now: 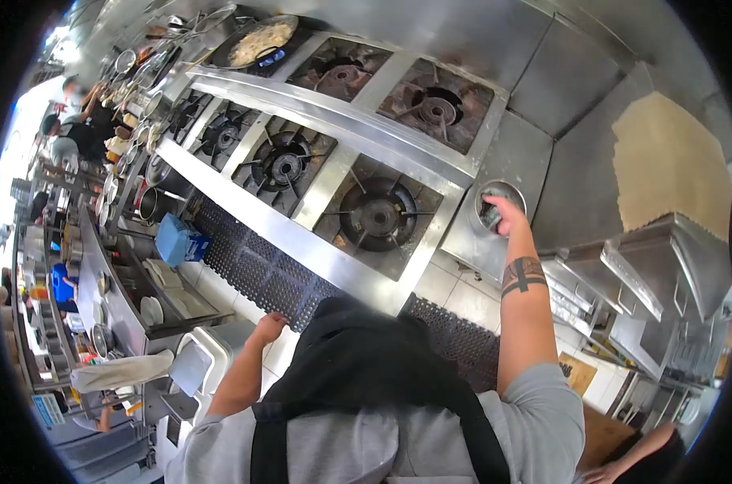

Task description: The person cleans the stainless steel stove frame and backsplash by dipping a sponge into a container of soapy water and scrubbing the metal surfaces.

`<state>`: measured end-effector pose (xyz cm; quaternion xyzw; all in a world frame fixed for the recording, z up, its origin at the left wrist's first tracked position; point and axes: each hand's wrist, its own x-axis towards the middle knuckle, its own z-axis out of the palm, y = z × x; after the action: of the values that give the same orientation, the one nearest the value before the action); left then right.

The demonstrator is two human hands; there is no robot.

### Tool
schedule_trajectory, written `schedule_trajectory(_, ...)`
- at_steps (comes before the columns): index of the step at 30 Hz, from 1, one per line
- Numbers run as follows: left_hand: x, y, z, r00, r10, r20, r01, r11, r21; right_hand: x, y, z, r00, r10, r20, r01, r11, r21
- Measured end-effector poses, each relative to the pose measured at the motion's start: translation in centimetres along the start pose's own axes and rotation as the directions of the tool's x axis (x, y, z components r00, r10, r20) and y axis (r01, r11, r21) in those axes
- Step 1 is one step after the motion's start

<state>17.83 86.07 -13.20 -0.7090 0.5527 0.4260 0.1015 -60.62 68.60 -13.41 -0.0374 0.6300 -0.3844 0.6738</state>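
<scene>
My right hand (506,216) reaches into a round metal bowl (521,194) on the steel counter beside the stove. Its fingers are closed at a dark grey mass (490,213) inside the bowl; what they grip there is too small to make out. Low at my left side, my left hand (271,327) hangs with its fingers curled in and nothing visible in them. The nearest burner (382,216) lies just left of the bowl, with no flame showing.
A wide pan (263,42) of pale food sits on the far back burner. Brown paper (668,161) hangs at the right above metal racks. Black rubber mats (257,258) cover the floor. Another person's arm (644,452) shows at lower right, and people (76,133) stand far left.
</scene>
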Motion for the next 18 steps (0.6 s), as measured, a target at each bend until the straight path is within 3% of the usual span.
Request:
schedule_trajectory(5, -0.6, 2.5, -2.2, 1.000, -0.019, -0.022, 0.021, 0.997, 0.081, -2.4, -0.4, 2.0, 1.000, 0.017, -0.023, -0.012, 0.975, 0.220)
schedule_trajectory(6, -0.5, 3.0, -2.2, 0.999, -0.011, -0.030, 0.014, 0.997, 0.073, -2.4, -0.1, 1.9, 0.998, -0.062, 0.024, 0.054, 0.961, 0.271)
schedule_trajectory(8, -0.5, 2.9, -1.6, 0.997, -0.075, -0.014, 0.075, 0.997, 0.000, -4.2, -0.5, 3.0, 0.991, -0.113, -0.072, 0.123, 0.979, 0.164)
schedule_trajectory(9, -0.4, 2.4, -1.2, 1.000, -0.008, -0.028, 0.008, 1.000, 0.003, -3.0, -0.3, 2.5, 0.990, -0.123, -0.065, 0.132, 0.979, 0.158)
schedule_trajectory(11, 0.4, 1.1, 0.2, 0.998, 0.041, -0.042, -0.039, 0.999, 0.033, 1.4, 0.2, 0.3, 0.880, -0.364, -0.307, 0.246, 0.899, -0.361)
schedule_trajectory(12, 0.7, 0.5, 0.7, 0.995, 0.087, -0.042, -0.083, 0.994, 0.075, 0.8, -0.1, 0.5, 0.879, -0.369, -0.302, 0.251, 0.896, -0.366)
schedule_trajectory(14, 0.8, 0.0, 1.3, 0.994, 0.109, -0.010, -0.107, 0.989, 0.098, -1.0, -0.8, 0.3, 0.947, -0.207, -0.248, 0.180, 0.975, -0.127)
schedule_trajectory(15, 0.8, -0.1, 1.5, 0.995, 0.097, 0.012, -0.098, 0.986, 0.134, -1.3, -0.9, 0.3, 0.946, -0.212, -0.246, 0.184, 0.974, -0.133)
schedule_trajectory(18, 1.2, -0.7, 1.5, 0.995, 0.095, 0.027, -0.098, 0.985, 0.141, -1.9, -1.0, 0.8, 0.831, -0.412, -0.374, 0.227, 0.865, -0.448)
